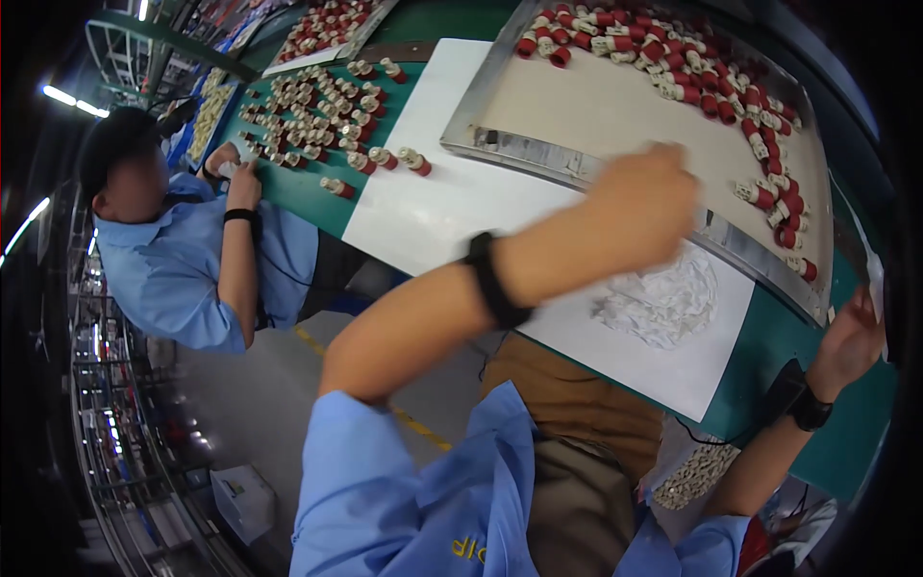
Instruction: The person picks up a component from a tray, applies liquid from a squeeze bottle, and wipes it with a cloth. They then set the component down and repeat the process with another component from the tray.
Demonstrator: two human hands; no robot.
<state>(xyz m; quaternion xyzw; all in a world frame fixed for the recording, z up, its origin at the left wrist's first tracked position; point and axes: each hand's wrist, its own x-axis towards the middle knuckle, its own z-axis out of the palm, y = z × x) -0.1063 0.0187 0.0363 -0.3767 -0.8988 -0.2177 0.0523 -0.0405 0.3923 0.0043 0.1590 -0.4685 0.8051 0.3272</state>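
Observation:
My left hand (646, 204) is raised over the near rim of a shallow metal-edged tray (577, 106). Its fingers look curled but are blurred by motion, so whether they hold anything is unclear. Red-and-cream cylindrical parts (673, 72) lie in the tray, heaped along its far and right sides. Below my left hand, a loose pile of thin white pieces (663, 303) rests on a white board (423, 207). At the far right, my right hand (851, 341) is closed at the edge of a thin white sheet (873, 274), which is only partly visible.
A co-worker in a blue shirt (173, 260) stands at the left, hands together over the green table (322, 207). Several upright red-and-cream parts (317, 111) stand there. Another tray of parts (327, 29) lies beyond. Small pale pieces (694, 476) sit in a container below the table edge.

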